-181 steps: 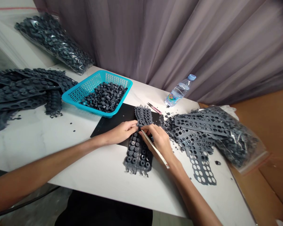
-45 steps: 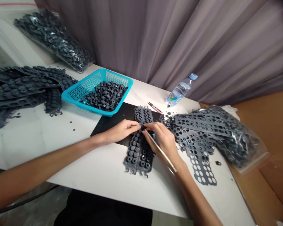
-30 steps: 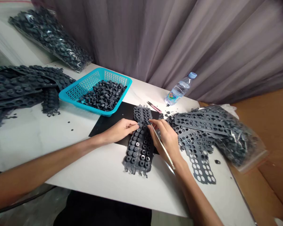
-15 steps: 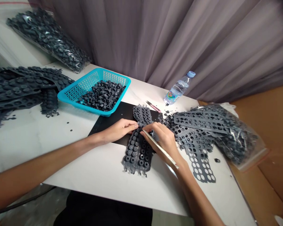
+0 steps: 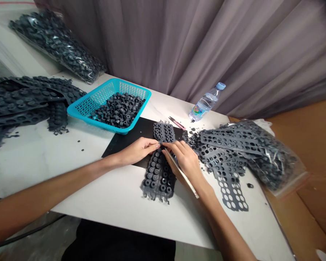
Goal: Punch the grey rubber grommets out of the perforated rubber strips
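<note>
A dark grey moulded rubber sheet, with rows of round ring-shaped bushings, lies lengthwise in front of me. My left hand pinches at its left side, thumb and forefinger pressed together on the rubber. Facing it, my right hand has its thumb and forefinger at the same spot, the fingertips nearly meeting. A long, slim, pale tool like tweezers lies in the right hand, pointing back along the wrist. Whatever small piece is between the fingertips is hidden.
A turquoise basket holds loose rubber bushings. Punched-out sheets and a filled plastic bag lie at right. Pink-handled snips and a water bottle stand behind the black mat. More sheets and another bag are left.
My right fingertips have moved slightly up and left to meet the left fingertips. The slim tool has shifted with the hand and tilts more steeply. My left hand stays nearly still.
</note>
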Demonstrator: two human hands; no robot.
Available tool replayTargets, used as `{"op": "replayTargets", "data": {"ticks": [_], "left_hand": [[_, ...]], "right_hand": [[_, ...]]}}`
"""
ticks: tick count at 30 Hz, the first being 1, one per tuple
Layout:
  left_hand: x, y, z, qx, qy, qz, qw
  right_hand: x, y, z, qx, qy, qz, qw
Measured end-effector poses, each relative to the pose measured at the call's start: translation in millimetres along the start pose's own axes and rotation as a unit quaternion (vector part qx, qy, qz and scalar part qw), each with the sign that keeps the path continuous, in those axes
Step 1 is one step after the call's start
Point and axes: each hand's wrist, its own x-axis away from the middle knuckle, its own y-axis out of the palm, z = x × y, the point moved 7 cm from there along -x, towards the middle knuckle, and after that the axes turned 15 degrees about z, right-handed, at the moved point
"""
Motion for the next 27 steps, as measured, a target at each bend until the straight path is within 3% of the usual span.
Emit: {"op": "replayTargets", "data": {"ticks": [5, 9, 15, 19, 23, 27], "left_hand": [[-1, -1.0, 0, -0.016, 0.0, 0.013, 1.0], [-1, 0.8, -2, 0.003, -0.029, 0.013, 0.999], [3, 2.3, -2, 0.035, -0.074, -0.003, 0.997], [5, 1.3, 3, 0.056, -0.095, -0.014, 0.994], [5, 2.0, 5, 0.071, -0.109, -0.028, 0.991], [6, 1.6, 5, 0.056, -0.113, -0.021, 0.992]], "right_hand": [[2, 5, -3, 0.048, 0.0, 0.008, 0.999], [2, 7, 1, 0.064, 0.048, 0.028, 0.996], [11, -22, 53, 0.148, 0.21, 0.098, 0.962], [23, -42, 92, 0.239, 0.231, 0.062, 0.941], [26, -51, 101, 0.237, 0.208, 0.068, 0.947], [26, -39, 98, 0.16, 0.244, 0.048, 0.955]]}}
